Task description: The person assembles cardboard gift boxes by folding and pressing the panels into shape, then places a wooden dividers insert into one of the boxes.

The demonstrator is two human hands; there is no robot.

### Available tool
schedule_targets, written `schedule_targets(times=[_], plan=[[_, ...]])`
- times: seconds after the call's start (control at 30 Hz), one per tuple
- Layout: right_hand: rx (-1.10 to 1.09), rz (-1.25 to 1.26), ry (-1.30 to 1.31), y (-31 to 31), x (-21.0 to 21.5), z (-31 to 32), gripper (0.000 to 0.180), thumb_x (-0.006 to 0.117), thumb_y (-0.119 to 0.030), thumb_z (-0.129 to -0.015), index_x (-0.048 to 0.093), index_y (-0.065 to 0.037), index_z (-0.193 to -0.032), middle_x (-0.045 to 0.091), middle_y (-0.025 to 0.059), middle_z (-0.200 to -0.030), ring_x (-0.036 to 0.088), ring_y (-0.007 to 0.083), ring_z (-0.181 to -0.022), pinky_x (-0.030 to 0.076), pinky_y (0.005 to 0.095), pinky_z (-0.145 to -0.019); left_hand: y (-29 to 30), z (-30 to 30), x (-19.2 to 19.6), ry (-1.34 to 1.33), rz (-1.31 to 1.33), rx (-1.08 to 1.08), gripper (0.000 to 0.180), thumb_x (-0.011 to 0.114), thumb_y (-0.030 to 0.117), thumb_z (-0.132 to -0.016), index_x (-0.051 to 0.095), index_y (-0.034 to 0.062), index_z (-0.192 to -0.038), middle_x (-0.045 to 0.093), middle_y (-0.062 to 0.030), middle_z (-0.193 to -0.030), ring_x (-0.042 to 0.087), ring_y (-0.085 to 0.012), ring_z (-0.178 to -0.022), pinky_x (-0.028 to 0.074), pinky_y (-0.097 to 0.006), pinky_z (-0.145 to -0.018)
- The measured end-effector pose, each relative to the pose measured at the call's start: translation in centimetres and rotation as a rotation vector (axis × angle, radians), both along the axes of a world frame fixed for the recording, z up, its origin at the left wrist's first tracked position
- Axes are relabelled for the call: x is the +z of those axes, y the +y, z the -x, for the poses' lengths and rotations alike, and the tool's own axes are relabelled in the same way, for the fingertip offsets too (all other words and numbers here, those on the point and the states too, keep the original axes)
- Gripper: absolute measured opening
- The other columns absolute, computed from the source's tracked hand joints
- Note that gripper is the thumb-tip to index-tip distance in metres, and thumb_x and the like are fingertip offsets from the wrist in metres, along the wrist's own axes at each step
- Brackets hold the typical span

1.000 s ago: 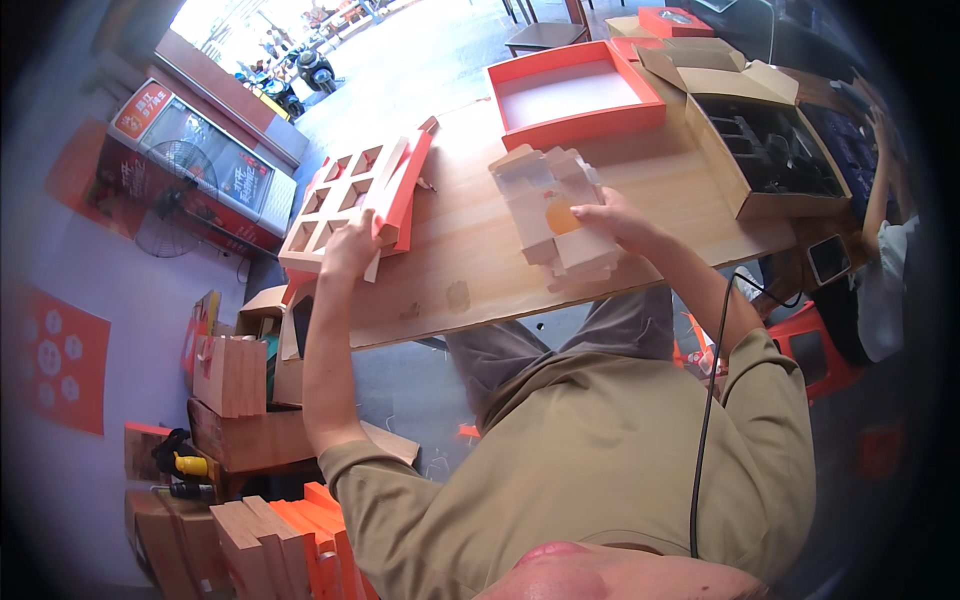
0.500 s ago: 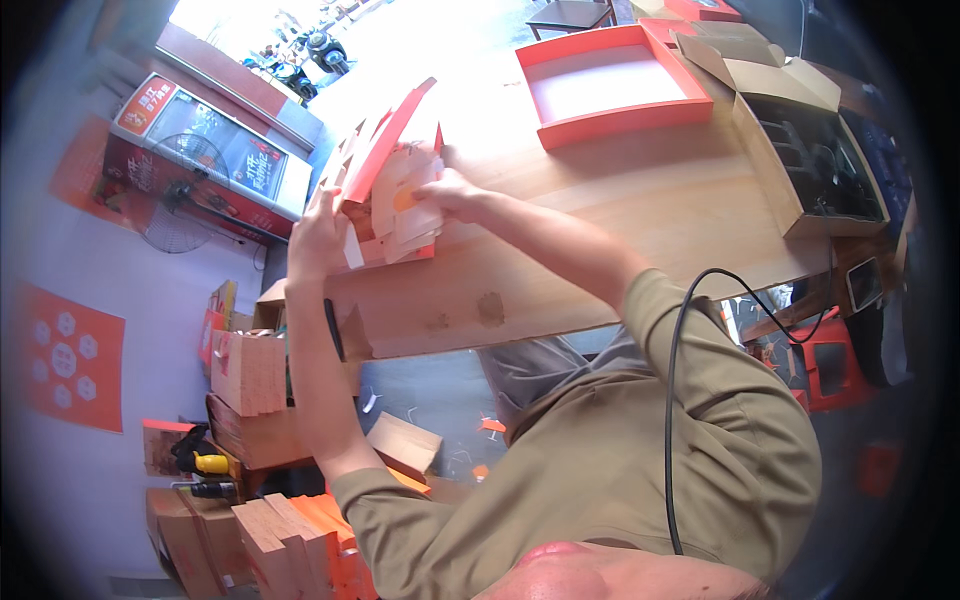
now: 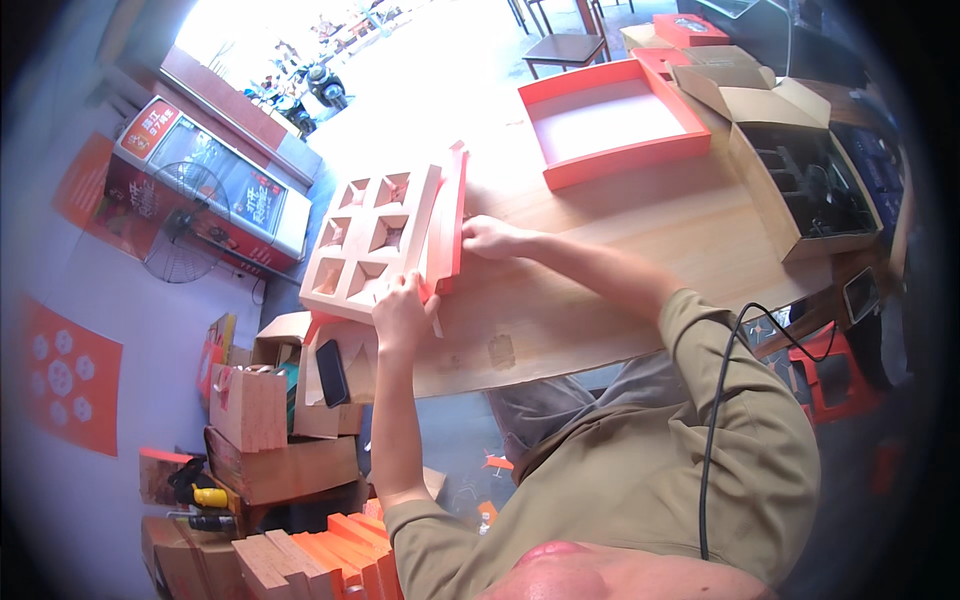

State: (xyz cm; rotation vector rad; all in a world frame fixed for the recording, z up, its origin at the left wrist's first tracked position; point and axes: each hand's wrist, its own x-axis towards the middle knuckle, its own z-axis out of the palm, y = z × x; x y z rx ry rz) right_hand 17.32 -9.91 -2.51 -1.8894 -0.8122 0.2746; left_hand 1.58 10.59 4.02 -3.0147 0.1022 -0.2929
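On the left of the table lies a beige cardboard insert point(image 3: 409, 210) with six square, sloped-wall compartments. A red box wall point(image 3: 447, 225) stands along its right side, and a bit of red shows under the insert's near corner. My left hand point(image 3: 398, 308) is closed at the near right corner, where the insert meets the red wall. Against the outer face of that wall, my right hand point(image 3: 487, 236) has its fingers curled and pressed on the cardboard. Some of the fingertips of both hands are hidden.
A shallow red box lid point(image 3: 617, 167) with a white inside lies at the far right. Beside it stands an open brown carton point(image 3: 795, 245) holding dark items. A phone point(image 3: 332, 373) rests at the table's near left edge. Stacked cartons point(image 3: 280, 470) stand left below.
The red box with its insert was tilted up and partly folded; now the insert lies with its six compartments facing up. My left hand moved right and nearer; my right hand moved right and down.
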Motion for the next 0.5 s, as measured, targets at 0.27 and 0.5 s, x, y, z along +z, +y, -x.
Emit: schedule_targets(times=[0.27, 0.5], plan=[[-0.556, 0.265, -0.811, -19.7, 3.8, 2.5, 0.054, 0.071, -0.027, -0.090, 0.061, -0.009, -0.140, 0.059, 0.0171, -0.139, 0.059, 0.0340, -0.127, 0.047, 0.0467, -0.111, -4.2, 1.9, 1.8, 0.143, -0.179, 0.148, 0.100, 0.078, 0.055, -0.083, 0.037, 0.0073, -0.161, 0.043, -0.0282, -0.157, 0.039, -0.0417, -0.149, 0.029, -0.053, -0.124], [-0.749, 0.626, -0.789, -24.8, 0.4, 1.4, 0.072, 0.079, -0.038, -0.079, 0.056, -0.011, -0.141, 0.058, 0.0143, -0.133, 0.046, 0.0327, -0.140, 0.025, 0.0597, -0.124, -11.1, -0.5, 3.1, -0.063, -0.022, -0.156, 0.086, 0.074, 0.048, -0.088, 0.042, 0.0094, -0.158, 0.045, -0.0245, -0.157, 0.042, -0.0403, -0.147, 0.032, -0.056, -0.121]])
